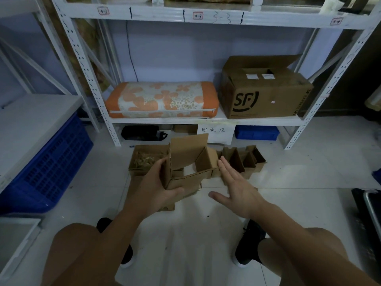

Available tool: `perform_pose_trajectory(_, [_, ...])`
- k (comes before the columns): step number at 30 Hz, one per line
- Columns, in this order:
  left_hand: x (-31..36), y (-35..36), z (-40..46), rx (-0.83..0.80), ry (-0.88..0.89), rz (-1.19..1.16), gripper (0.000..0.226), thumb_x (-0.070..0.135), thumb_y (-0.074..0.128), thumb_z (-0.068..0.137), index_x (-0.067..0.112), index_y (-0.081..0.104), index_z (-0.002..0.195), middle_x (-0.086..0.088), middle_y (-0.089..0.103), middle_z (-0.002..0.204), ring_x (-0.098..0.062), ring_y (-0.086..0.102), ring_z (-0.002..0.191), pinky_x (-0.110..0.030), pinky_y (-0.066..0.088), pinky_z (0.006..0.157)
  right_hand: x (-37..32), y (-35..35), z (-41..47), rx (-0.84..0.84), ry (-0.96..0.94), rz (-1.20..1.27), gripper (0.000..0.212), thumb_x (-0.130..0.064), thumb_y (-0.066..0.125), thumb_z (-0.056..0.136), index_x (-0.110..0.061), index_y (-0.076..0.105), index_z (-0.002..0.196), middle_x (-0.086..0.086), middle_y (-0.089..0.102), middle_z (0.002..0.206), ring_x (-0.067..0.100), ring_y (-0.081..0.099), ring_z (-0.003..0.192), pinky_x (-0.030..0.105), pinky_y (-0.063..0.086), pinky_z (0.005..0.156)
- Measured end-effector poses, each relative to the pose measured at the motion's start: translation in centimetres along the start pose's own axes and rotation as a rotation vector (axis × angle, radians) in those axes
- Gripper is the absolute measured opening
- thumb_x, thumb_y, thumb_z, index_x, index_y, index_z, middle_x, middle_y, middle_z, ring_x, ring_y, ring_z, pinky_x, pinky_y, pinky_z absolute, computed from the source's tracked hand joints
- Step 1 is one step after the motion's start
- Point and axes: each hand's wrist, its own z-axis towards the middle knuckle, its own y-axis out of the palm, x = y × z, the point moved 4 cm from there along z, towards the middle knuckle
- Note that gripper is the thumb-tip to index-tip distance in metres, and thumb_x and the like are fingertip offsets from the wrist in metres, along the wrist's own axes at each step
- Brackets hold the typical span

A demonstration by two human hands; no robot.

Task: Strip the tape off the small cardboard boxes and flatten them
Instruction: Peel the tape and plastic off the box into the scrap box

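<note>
My left hand (157, 186) grips a small open cardboard box (188, 162) by its left side and lower corner, holding it above the floor with its flaps up. My right hand (235, 185) is spread flat, fingers straight, its fingertips just at the box's right edge. More small open boxes (245, 159) stand in a row on the floor behind my right hand. Flattened cardboard (136, 186) lies under my left hand. I cannot make out any tape on the held box.
An open carton holding crumpled scraps (144, 159) sits on the floor at left. A white shelf rack (206, 120) carries an orange flowered cushion (161, 100) and a large SF carton (266, 96). Blue crates (53, 166) stand at left, a blue bin (256, 132) under the shelf.
</note>
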Motion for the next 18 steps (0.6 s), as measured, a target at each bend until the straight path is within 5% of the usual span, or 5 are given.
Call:
perform_pose_trajectory(6, [0.7, 1.0, 0.2, -0.085, -0.114, -0.15, 0.087, 0.051, 0.091, 0.064, 0.041, 0.05, 0.14, 0.02, 0.068, 0.125, -0.003, 0.066, 0.114, -0.039, 0.057, 0.099, -0.5, 0.7, 0.7, 0.183, 0.07, 0.583, 0.098, -0.081, 0.051, 0.083, -0.044, 0.002, 0.16, -0.023, 0.003, 0.168, 0.002, 0.009, 0.154, 0.047, 0.026, 0.124])
perform_pose_trajectory(9, [1.3, 0.8, 0.3, -0.096, -0.144, -0.183, 0.082, 0.05, 0.089, 0.074, 0.037, 0.05, 0.145, 0.017, 0.069, 0.128, -0.005, 0.066, 0.116, -0.04, 0.057, 0.101, -0.6, -0.3, 1.0, 0.222, 0.054, 0.623, 0.098, -0.082, 0.051, 0.081, -0.047, 0.002, 0.159, -0.025, 0.006, 0.167, 0.003, 0.012, 0.154, 0.05, 0.028, 0.123])
perform_pose_trajectory(15, [4.3, 1.2, 0.0, -0.004, -0.082, -0.087, 0.027, 0.043, 0.067, 0.097, 0.043, 0.058, 0.123, 0.02, 0.068, 0.116, -0.008, 0.066, 0.112, -0.037, 0.054, 0.1, -1.5, -1.7, 2.0, 0.229, 0.01, 0.664, 0.092, -0.066, 0.056, 0.091, -0.051, -0.007, 0.157, -0.024, 0.013, 0.166, 0.003, 0.017, 0.153, 0.047, 0.028, 0.124])
perform_pose_trajectory(18, [5.5, 0.8, 0.2, 0.134, 0.002, -0.035, 0.052, 0.04, 0.07, 0.096, 0.037, 0.048, 0.143, 0.022, 0.064, 0.119, -0.007, 0.065, 0.113, -0.036, 0.056, 0.097, -1.6, -2.0, 2.5, 0.221, 0.032, 0.648, 0.09, -0.06, 0.057, 0.094, -0.052, -0.008, 0.156, -0.026, 0.002, 0.167, 0.001, 0.007, 0.154, 0.047, 0.022, 0.126])
